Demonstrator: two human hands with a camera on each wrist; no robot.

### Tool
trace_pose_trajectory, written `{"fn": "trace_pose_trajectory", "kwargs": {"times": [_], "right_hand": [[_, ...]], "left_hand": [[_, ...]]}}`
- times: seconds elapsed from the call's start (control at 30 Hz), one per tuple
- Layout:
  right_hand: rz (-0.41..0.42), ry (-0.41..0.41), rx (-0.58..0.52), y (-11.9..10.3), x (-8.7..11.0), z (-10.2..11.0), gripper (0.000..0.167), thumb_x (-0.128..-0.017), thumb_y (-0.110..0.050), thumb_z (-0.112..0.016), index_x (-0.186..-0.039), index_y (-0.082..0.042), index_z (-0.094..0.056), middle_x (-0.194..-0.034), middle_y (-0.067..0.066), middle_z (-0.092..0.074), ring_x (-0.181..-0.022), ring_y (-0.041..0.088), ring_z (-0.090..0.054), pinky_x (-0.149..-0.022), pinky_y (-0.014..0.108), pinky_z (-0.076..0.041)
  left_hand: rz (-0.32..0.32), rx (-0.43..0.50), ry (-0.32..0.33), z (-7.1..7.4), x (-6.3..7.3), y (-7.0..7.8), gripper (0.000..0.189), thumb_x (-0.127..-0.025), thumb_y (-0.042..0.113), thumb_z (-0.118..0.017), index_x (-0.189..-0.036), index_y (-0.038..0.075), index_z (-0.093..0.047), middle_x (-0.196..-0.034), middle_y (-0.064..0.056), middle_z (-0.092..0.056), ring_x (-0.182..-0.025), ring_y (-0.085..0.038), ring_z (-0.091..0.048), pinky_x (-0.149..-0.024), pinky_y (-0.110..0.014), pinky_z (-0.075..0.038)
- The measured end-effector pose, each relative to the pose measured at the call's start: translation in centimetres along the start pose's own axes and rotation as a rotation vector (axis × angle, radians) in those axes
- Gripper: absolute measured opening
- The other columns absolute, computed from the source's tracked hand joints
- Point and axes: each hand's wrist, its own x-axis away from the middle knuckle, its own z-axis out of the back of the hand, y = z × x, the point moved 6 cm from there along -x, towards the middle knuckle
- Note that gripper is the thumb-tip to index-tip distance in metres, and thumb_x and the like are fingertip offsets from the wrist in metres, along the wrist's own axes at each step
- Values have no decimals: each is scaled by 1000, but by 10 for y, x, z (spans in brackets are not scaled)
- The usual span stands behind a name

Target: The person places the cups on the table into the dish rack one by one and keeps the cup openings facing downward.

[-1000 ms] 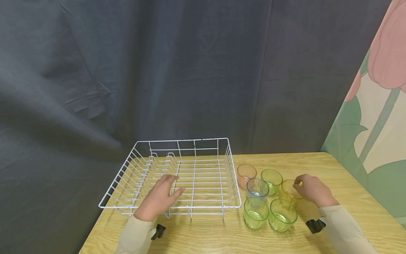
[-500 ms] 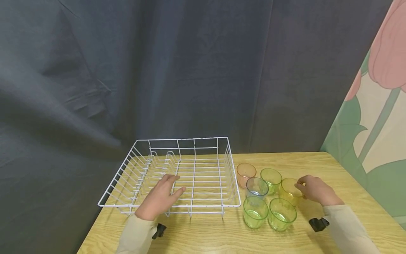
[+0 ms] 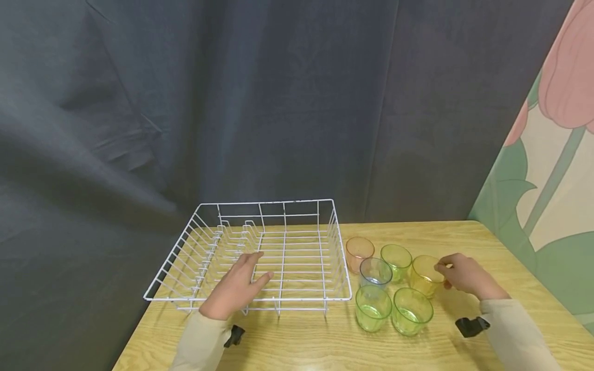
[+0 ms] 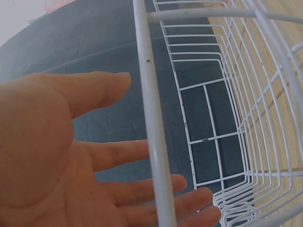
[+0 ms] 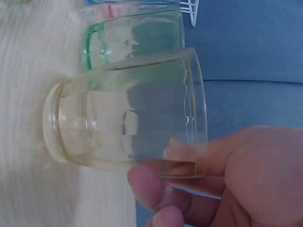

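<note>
My right hand [image 3: 466, 275] pinches the wall of a yellow glass [image 3: 424, 283] near its rim. One fingertip shows through the glass in the right wrist view, and another finger [image 5: 147, 187] presses from outside. Left of it stand a green glass [image 3: 398, 263] behind, a blue glass [image 3: 376, 275] and an orange glass [image 3: 358, 255]. Two more green glasses, one [image 3: 373, 312] left and one [image 3: 410, 317] right, stand in front. My left hand [image 3: 234, 288] hovers at the front of a white wire dish rack [image 3: 306, 300], fingers extended and holding nothing.
The rack fills the left of the wooden table [image 3: 297, 345], with upright prongs [image 3: 250, 229] at its back left. A dark curtain [image 3: 297, 113] hangs behind. A wall with painted flowers [image 3: 557, 180] borders the right side.
The yellow glass has risen slightly, with my right hand shifting a little to the right along with it. My left hand and the other glasses stay about where they were.
</note>
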Motion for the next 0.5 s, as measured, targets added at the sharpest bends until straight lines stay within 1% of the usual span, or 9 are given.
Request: {"fn": "trace_pose_trajectory", "kwargs": {"times": [0.07, 0.13, 0.23, 0.27, 0.33, 0.43, 0.5], "right_hand": [[-12, 27, 28, -2, 1, 5, 35, -103, -17, -49, -114, 13, -64, -65, 0, -66, -68, 22, -61, -67, 48, -51], [-26, 58, 44, -4, 2, 12, 39, -103, -19, -47, -116, 14, -62, -67, 0, -67, -71, 24, -64, -67, 50, -51], [-56, 105, 52, -10, 5, 20, 46, -104, -23, -43, -122, 16, -59, -69, -1, -69, -72, 25, -65, -63, 47, -50], [-64, 120, 53, -12, 6, 22, 47, -104, -24, -42, -122, 16, -59, -69, -1, -70, -71, 24, -65, -61, 45, -50], [-74, 156, 55, -18, 8, 27, 49, -104, -26, -40, -123, 15, -58, -71, -1, -70, -71, 26, -67, -59, 46, -51], [-85, 205, 56, -29, 13, 33, 50, -104, -27, -38, -124, 14, -58, -73, 1, -71, -66, 24, -65, -53, 45, -49], [-88, 244, 59, -38, 16, 37, 50, -104, -29, -37, -124, 11, -60, -72, 1, -70, -58, 20, -59, -47, 40, -43]], "left_hand": [[0, -7, 5, -1, 0, 0, 66, -100, 46, -56, -149, 3, -42, -147, -21, -46, -132, -41, -49, -106, -59, -42], [5, -32, 29, -1, 0, 1, 65, -100, 47, -56, -148, 4, -43, -145, -21, -49, -128, -41, -52, -101, -60, -45], [24, -68, 89, 1, 0, 3, 61, -101, 45, -55, -144, 3, -49, -136, -21, -55, -116, -39, -60, -88, -57, -53], [34, -74, 112, 2, 0, 3, 60, -101, 45, -55, -142, 2, -51, -133, -21, -57, -111, -38, -62, -82, -56, -54], [54, -75, 152, 3, -1, 5, 57, -102, 45, -54, -139, 2, -54, -127, -20, -60, -102, -35, -65, -74, -52, -56], [69, -49, 178, 5, -1, 8, 57, -102, 48, -52, -137, 3, -57, -123, -19, -62, -97, -33, -65, -69, -49, -56], [71, -38, 181, 5, -1, 11, 58, -102, 49, -51, -136, 3, -57, -123, -19, -63, -99, -34, -65, -70, -50, -56]]}}
